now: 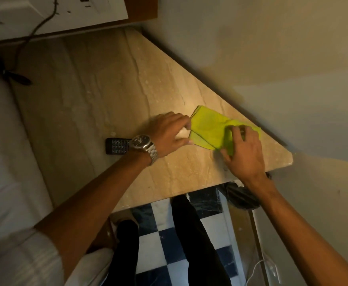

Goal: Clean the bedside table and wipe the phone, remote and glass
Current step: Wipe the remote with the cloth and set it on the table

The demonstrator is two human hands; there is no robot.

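A yellow-green cloth [210, 129] lies folded on the beige marble bedside table [98, 96], near its right edge. My right hand [244, 150] presses on the cloth's right part, fingers curled into the fabric. My left hand [169, 134], with a metal wristwatch, pinches the cloth's left edge; something small and white shows under its fingers. A black remote [116, 146] lies flat on the table just behind my left wrist, partly hidden by it. No phone or glass is in view.
A white bed [5, 162] borders the table on the left. A black cable [20, 65] runs from a wall socket panel [55, 11] at the top. The wall closes the right side. Checkered floor tiles [158, 244] and my dark trousers show below.
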